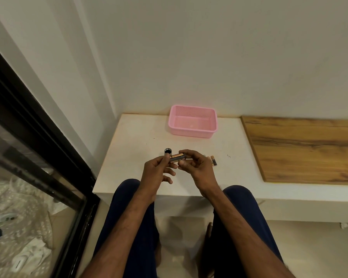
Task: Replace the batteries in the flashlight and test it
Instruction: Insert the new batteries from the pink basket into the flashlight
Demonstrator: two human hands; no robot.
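Both hands meet over the white table (141, 137). My left hand (159, 170) pinches one end of a small cylinder (177, 157), grey with a copper-coloured band, that looks like a battery holder with batteries in it. My right hand (197, 165) holds its other end with thumb and fingers. Just behind the left fingertips a dark round flashlight part (167, 151) stands on the table with its open end up. Loose batteries (213, 159), copper and black, lie on the table right of my right hand, partly hidden by it.
A pink plastic basket (193, 134) stands at the back of the table by the wall. A wooden board (309, 149) covers the surface to the right. A black-framed glass panel (38, 147) runs along the left. My knees sit under the table's front edge.
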